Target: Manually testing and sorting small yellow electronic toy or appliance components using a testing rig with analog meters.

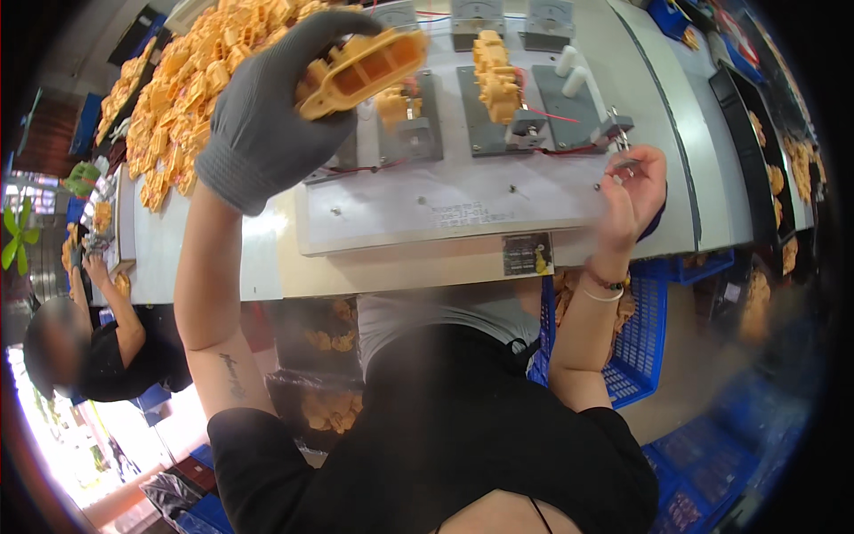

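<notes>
My left hand (271, 125), in a grey knit glove, is closed around an orange plastic housing (378, 71) with an open, ribbed cavity. It holds the housing raised above the left side of a white test board (374, 218). At the board's right end, my bare right hand (633, 198) pinches the metal lever (628, 163) of a small clamp (612, 129). Another orange housing (495, 76) sits upright on a grey fixture plate at the board's middle. Partly behind my left hand's housing, one more orange part (391, 107) rests on the plate to its left.
A large heap of orange parts (178, 98) covers the table's far left. Panel meters (478, 25) line the board's back, with two white pegs (574, 82) at right. Below the table stands a blue basket (654, 338) with parts. A co-worker (107, 347) works at far left.
</notes>
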The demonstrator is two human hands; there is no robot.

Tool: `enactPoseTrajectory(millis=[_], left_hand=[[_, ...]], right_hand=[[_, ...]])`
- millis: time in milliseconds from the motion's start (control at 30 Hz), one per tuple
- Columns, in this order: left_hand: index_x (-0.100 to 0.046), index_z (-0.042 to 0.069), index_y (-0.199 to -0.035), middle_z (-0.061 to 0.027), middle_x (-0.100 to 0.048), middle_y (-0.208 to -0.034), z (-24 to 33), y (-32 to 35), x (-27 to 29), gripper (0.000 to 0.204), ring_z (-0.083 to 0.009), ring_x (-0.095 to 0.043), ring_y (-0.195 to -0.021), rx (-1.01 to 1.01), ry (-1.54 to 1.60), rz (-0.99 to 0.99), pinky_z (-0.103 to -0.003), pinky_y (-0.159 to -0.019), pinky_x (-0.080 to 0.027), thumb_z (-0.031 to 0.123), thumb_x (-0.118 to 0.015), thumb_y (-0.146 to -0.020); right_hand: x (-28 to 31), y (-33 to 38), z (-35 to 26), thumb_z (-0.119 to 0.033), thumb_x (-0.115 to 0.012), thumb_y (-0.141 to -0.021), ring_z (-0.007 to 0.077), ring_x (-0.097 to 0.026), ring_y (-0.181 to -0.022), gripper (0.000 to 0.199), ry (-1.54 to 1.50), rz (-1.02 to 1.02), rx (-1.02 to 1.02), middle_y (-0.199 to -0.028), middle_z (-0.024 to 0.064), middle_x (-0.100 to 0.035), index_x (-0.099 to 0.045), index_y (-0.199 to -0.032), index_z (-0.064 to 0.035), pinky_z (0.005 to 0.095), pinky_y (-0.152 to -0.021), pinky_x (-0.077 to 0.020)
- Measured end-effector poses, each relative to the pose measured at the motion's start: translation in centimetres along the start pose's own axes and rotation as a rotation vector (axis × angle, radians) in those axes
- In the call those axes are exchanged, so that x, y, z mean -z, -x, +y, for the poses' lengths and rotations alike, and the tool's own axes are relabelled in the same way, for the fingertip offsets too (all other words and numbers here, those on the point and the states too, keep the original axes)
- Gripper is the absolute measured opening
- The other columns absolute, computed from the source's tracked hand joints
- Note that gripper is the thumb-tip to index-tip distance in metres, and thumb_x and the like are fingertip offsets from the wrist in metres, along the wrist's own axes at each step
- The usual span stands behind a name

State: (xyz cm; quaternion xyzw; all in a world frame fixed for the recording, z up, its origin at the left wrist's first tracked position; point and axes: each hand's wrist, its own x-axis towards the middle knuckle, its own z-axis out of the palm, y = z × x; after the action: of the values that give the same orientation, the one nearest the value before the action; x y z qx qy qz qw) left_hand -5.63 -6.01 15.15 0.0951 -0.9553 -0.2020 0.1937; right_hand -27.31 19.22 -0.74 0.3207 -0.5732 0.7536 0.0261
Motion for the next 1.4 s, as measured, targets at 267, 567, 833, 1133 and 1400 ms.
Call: enactPoseTrajectory(millis=[267,567,833,1133,1400], left_hand=[[-0.064,0.005,-0.102,-0.0176,-0.066,-0.09,5.7,-12.9,-8.3,0.025,-0.034,-0.064,-0.092,-0.263,-0.659,-0.025,-0.044,-0.077,-0.052,0.009,-0.06,-0.078],[-0.071,0.008,-0.09,-0.0167,-0.067,-0.085,4.7,-19.4,-14.9,0.019,-0.0338,-0.062,-0.092,-0.456,-0.927,-0.194,-0.046,-0.083,-0.044,0.014,-0.056,-0.078],[-0.059,0.021,-0.123,-0.0056,-0.064,-0.104,8.4,-13.8,-13.2,0.057,-0.0213,-0.059,-0.103,-0.616,-0.674,-0.209,-0.039,-0.092,-0.045,0.005,-0.065,-0.069],[-0.06,0.024,-0.122,-0.0045,-0.062,-0.112,8.6,-17.3,-14.2,0.057,-0.0252,-0.059,-0.101,-0.537,-0.123,-0.403,-0.037,-0.088,-0.046,0.028,-0.069,-0.065],[-0.061,0.007,-0.12,-0.0056,-0.052,-0.138,4.0,-19.2,-15.9,0.032,-0.0207,-0.057,-0.113,-0.402,0.593,-0.57,-0.032,-0.099,-0.045,0.012,-0.045,-0.093]], right_hand=[[-0.6,-0.6,-0.4,0.001,-0.06,-0.063,0.01,-0.044,-0.071,0.033,0.003,-0.111,0.088,-0.082,0.003,-0.048,-0.05,-0.094,-0.0013,0.023,-0.065,-0.0388],[-0.6,-0.3,-0.5,-0.001,-0.062,-0.062,0.0111,-0.042,-0.065,0.031,0.113,-0.051,0.138,-0.076,0.0036,-0.048,-0.05,-0.09,-0.0013,0.0235,-0.061,-0.0375],[-1.0,-0.3,-0.7,-0.004,-0.063,-0.059,0.0127,-0.042,-0.065,0.034,0.126,-0.057,0.161,-0.076,0.0042,-0.048,-0.05,-0.09,-0.0012,0.0244,-0.061,-0.0376],[-0.1,-0.1,-0.3,-0.005,-0.061,-0.059,0.0115,-0.042,-0.068,0.035,0.088,-0.046,0.134,-0.078,0.0032,-0.047,-0.049,-0.091,-0.0008,0.0236,-0.064,-0.0372],[-0.6,0.0,-0.5,-0.002,-0.061,-0.062,0.0107,-0.043,-0.068,0.036,0.052,-0.092,0.162,-0.08,0.0021,-0.047,-0.05,-0.096,-0.0004,0.0232,-0.065,-0.0382]])
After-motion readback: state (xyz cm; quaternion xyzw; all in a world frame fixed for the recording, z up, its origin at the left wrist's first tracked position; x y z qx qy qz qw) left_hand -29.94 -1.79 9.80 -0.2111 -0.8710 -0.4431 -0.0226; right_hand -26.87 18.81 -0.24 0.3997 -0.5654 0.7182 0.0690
